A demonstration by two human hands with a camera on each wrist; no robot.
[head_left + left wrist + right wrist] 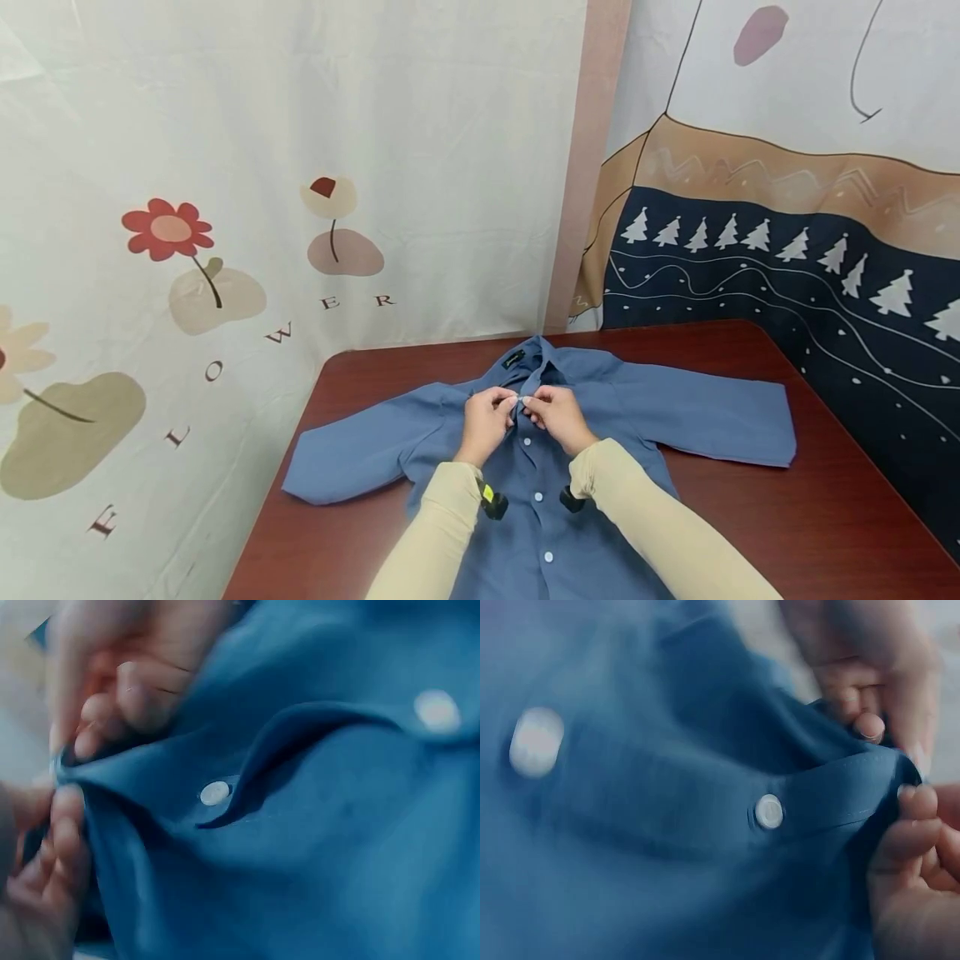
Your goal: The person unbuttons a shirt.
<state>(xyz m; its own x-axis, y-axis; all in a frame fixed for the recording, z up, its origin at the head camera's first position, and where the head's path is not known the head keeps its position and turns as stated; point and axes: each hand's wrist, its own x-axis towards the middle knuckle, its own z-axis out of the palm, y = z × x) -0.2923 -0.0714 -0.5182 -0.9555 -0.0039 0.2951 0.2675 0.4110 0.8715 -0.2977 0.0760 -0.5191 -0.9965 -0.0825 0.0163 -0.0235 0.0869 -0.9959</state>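
Note:
A blue button-up shirt (480, 533) lies front up with its sleeves spread to both sides. Just below its collar (553, 360), my left hand (486, 421) pinches the edge of the front placket between thumb and fingertips. My right hand (561, 417) pinches the placket from the other side, its fingertips nearly meeting the left ones. A small white button shows at the fingertips in the head view, partly covered. Below the hands, another white button (769, 811) sits on the placket, and the cloth around it is lifted and folded in the wrist views.
The shirt lies on a reddish-brown table (750, 517). Behind the table hangs a pale curtain (450, 125) with flower prints, and a dark cloth (750, 275) with tree shapes hangs at the right. Black wrist cameras (495, 505) sit under both cuffs.

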